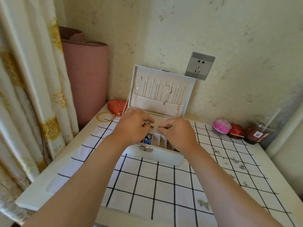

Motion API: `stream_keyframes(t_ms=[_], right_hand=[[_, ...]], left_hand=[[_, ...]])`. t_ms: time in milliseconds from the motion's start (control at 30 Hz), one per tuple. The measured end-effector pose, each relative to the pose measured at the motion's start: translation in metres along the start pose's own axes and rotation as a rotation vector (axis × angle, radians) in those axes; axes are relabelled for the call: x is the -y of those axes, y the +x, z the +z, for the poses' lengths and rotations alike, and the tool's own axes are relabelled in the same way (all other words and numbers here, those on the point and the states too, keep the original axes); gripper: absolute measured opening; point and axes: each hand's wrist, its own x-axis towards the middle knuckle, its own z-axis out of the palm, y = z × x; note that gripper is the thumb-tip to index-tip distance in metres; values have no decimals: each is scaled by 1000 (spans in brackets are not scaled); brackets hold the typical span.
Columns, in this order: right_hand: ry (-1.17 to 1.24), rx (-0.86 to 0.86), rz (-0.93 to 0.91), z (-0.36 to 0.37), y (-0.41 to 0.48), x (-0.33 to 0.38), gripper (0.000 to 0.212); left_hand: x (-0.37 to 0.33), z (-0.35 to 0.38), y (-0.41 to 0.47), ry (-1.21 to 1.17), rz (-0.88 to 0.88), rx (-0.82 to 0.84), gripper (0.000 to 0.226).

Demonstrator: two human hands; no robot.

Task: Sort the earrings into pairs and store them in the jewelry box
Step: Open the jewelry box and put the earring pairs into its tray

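Left grip: fingers of the left hand (131, 126) are curled round a red earring (146, 124), with a silvery part showing at the fingertips. Right grip: thumb and forefinger of the right hand (177, 132) are pressed together at their tips. Whether a stud back or post is held there cannot be told; it is too small.

Both hands are held over the holed panel (158, 120) inside the open jewelry box (155, 155), which is set at the middle of the worktop's (49, 182) back edge. A second red earring (152, 128) is seen on or just above the panel, between the two grips. Narrow compartments (159, 140) are seen along the box front, and something blue lies in the leftmost visible one. Necklaces (165, 94) are hung in the raised lid (188, 82).

Loose earrings (216, 151) are scattered on the checked cloth (147, 185) along the worktop's right edge, with one cluster (204, 203) towards the front right corner.

Handling, as judged: the earring is very light, stiff, small and easily dropped, and its thin post is likely to bend. It is best taken by the decorated body, with the post left free for the panel hole. The dangling parts are likely to swing or snag.
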Motion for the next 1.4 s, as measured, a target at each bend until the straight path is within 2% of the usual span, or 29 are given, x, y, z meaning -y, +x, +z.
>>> stream_keyframes(t_ms=[167, 333, 467, 700, 900, 1033, 1133, 1233, 1367, 1400], right_hand=[[-197, -3, -58, 4, 3, 3, 8], [-367, 6, -150, 6, 5, 6, 16], [-290, 101, -217, 1, 4, 4, 15], [-267, 175, -164, -7, 0, 4, 20], [-154, 98, -154, -26, -3, -1, 26], [-96, 59, -73, -58, -17, -13, 22], [-105, 153, -9, -78, -38, -26, 18], [-168, 321, 47, -94, -63, -36, 17], [-226, 515, 119, -109, -90, -44, 15], [-232, 558, 146, -111, -95, -46, 13]], left_hand=[[3, 4, 0, 163, 83, 42, 31], [4, 6, 0, 180, 84, 46, 32], [4, 7, -2, 151, 121, 55, 36], [4, 7, -2, 175, 150, 87, 34], [-12, 7, 1, 138, 137, 63, 36], [-40, 15, -1, 74, 173, 82, 30], [-66, 25, -7, 33, 252, 101, 17], [-91, 34, -18, -2, 298, 191, 9], [-116, 41, -40, 25, 323, 385, 31], [-120, 43, -46, 56, 328, 437, 30]])
